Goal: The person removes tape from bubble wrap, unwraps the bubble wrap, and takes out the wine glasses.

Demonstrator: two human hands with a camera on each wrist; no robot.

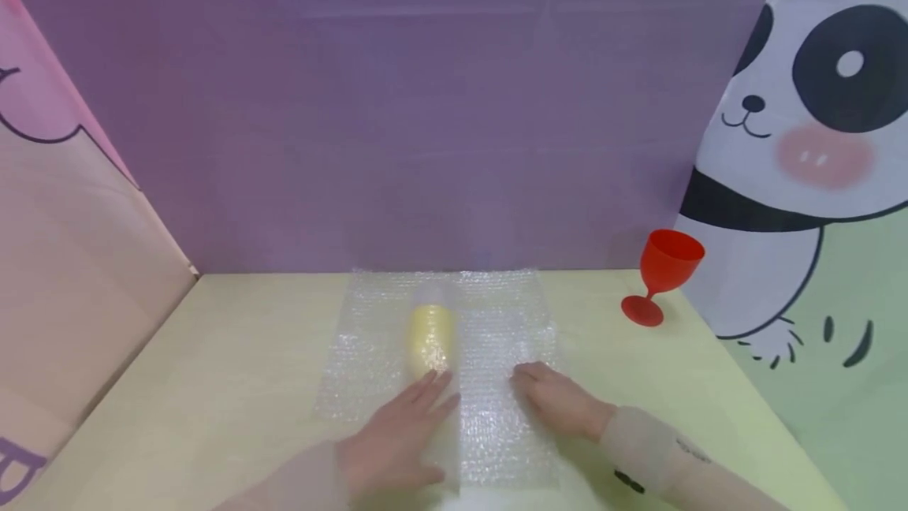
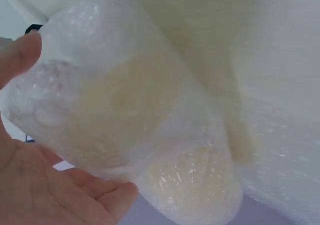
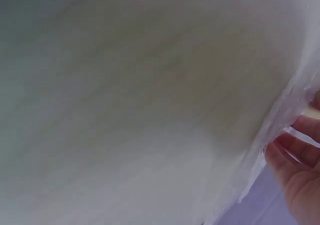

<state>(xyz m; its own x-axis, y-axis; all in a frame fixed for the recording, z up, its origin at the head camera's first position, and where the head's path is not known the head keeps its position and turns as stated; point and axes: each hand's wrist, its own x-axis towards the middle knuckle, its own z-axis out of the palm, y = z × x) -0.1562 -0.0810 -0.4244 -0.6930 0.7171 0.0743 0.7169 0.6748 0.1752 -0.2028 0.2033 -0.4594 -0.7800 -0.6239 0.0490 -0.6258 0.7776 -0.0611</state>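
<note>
A sheet of bubble wrap (image 1: 489,408) lies on the table, with one part folded over a rounded yellow object (image 1: 430,337). Through the wrap in the left wrist view, the yellow object (image 2: 190,180) shows blurred; its exact kind is hidden. My left hand (image 1: 397,440) rests on the folded wrap at the object's near end, fingers extended and thumb spread apart. To the right, my right hand (image 1: 560,400) is at the sheet's right side, with thumb and fingers pinching the wrap's edge. In the right wrist view, that edge (image 3: 265,135) runs beside the fingertips.
A red plastic goblet (image 1: 663,270) stands at the table's back right. Behind the pale yellow table (image 1: 234,369) rises a purple backdrop (image 1: 426,101). A panda-print panel (image 1: 816,259) borders the right side, and a pink and cream panel (image 1: 64,243) the left.
</note>
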